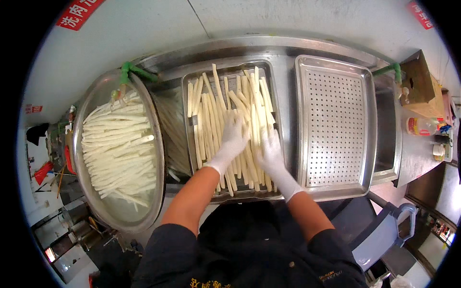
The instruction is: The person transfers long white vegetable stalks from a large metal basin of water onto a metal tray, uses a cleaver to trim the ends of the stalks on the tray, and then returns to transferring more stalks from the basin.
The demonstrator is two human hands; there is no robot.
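In the middle lies a metal tray (268, 66) holding many long, pale, peeled root sticks (207, 122), which look like Chinese yam. Both my hands wear thin white gloves. My left hand (232, 135) rests on the sticks near the tray's centre, fingers pointing away from me. Over the sticks at the tray's right side is my right hand (270, 153), with its fingers extended along them. Whether either hand grips a stick cannot be told, as the palms are hidden. The sticks run mostly lengthwise, some crossing at the far end.
At left a large round metal basin (77, 144) holds more pale roots in water. A perforated metal tray (336, 126) stands at right. Green pipes with taps (125, 73) reach over the sinks. Further right are a cardboard box (423, 90) and a plastic bottle (421, 126).
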